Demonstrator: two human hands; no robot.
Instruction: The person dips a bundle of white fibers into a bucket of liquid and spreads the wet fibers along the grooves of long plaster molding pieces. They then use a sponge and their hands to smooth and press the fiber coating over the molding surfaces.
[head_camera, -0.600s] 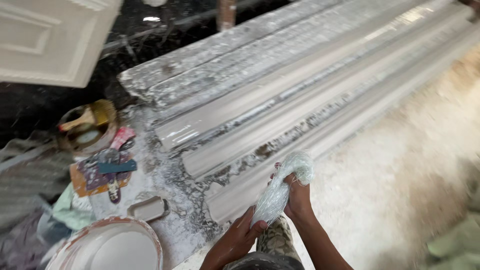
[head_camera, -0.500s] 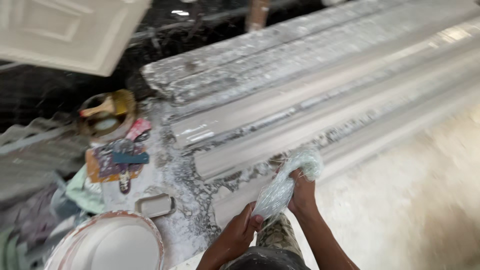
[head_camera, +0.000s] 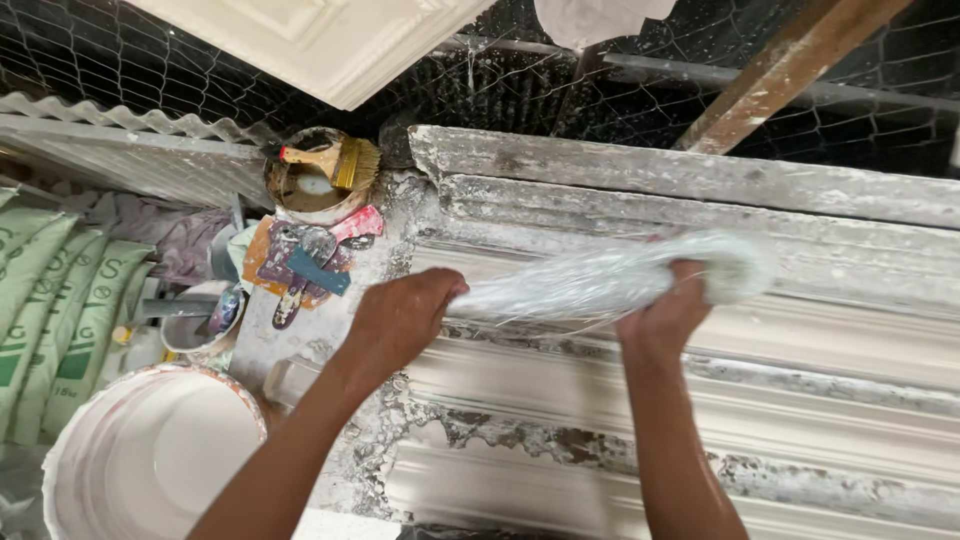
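Bucket: white plaster bucket (head_camera: 150, 460) at 8 o'clock.
Brush: wooden paintbrush (head_camera: 335, 160) across a bowl, 11 o'clock.
Left hand: left hand (head_camera: 400, 315) closed on one end of a white fibre bundle (head_camera: 590, 280).
Right hand: right hand (head_camera: 670, 310) grips the other end, seemingly stretched, above grey plaster cornice mouldings (head_camera: 750, 400) at centre.

Beyond the workbench's far edge you face chicken-wire mesh (head_camera: 120, 70), a slanting wooden beam (head_camera: 790, 70) and corrugated sheeting (head_camera: 130, 150).
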